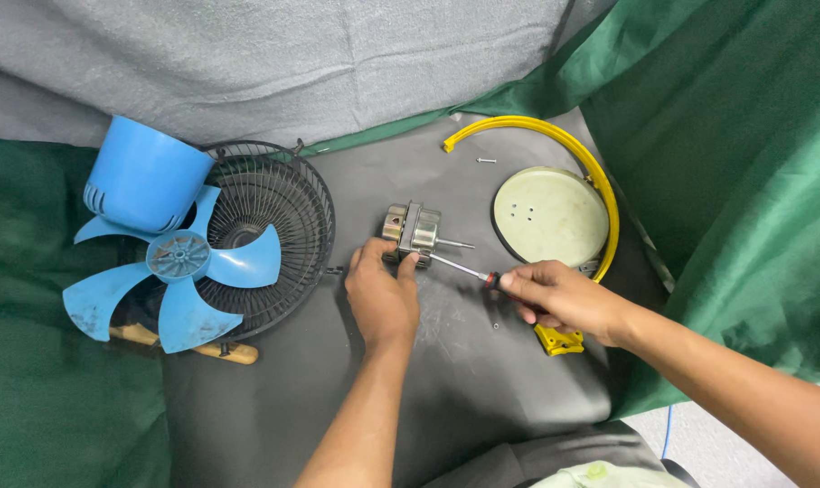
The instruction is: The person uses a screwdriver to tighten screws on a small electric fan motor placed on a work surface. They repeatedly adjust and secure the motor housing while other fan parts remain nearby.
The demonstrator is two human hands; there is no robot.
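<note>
A small metal fan motor point(412, 230) with a shaft pointing right stands on the dark grey mat point(464, 389). My left hand point(381, 294) grips the motor from below, thumb and fingers on its sides. My right hand point(564, 298) holds a screwdriver point(464, 269) with a red and black handle, its thin shank angled up-left with the tip at the motor's lower right side.
A blue fan blade point(179, 271) and blue housing point(143, 176) lie on a black wire grille point(274, 208) at left. A round cream disc point(550, 217), a yellow ring point(555, 136), a yellow piece point(559, 340) and loose screws point(486, 161) lie at right. Green cloth surrounds the mat.
</note>
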